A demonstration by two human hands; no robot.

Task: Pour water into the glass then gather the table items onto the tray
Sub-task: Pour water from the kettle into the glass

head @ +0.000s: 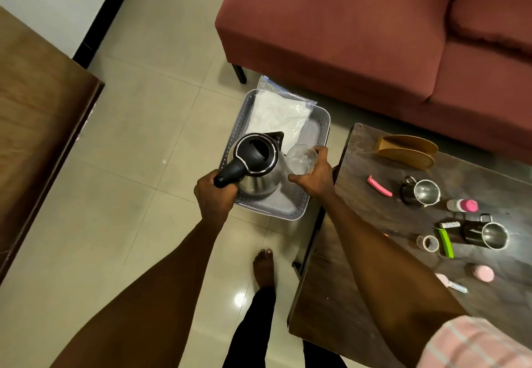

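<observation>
Both forearms reach forward from 6 o'clock over the tiled floor. Left hand (pixel 214 196), at centre frame, has its fingers clenched round the black handle of the kettle (pixel 257 163); the kettle is steel-bodied with a black lid, spout pointing toward 1 o'clock, held over the near half of the tray (pixel 290 209). Right hand (pixel 313 176) grips the glass (pixel 300 159) from its right side, fingers wrapped round the wall, rim just beside the kettle body. Glass looks clear inside; water level cannot be told from this angle.

Tray is grey, perforated-walled, sitting on the floor at 12 o'clock of the hands, between the sofa (pixel 359 36) and the counter (pixel 345 281). A clear bag of white material (pixel 277 114) lies across its far half.

Counter, dark, at 3 o'clock, carries:
- woven holder (pixel 408 150), far end
- pink clip (pixel 379 185)
- steel mug (pixel 423 192), and a second steel mug (pixel 489 233) nearer
- small bottle with pink cap (pixel 462 205), lying on its side
- green strip-shaped item (pixel 446 242), next to a small clear cup (pixel 428 243)
- pink round item (pixel 483 272) and a pink-handled item (pixel 450 282), near edge

Bare foot (pixel 263 268) on the floor at 6 o'clock of the tray.
</observation>
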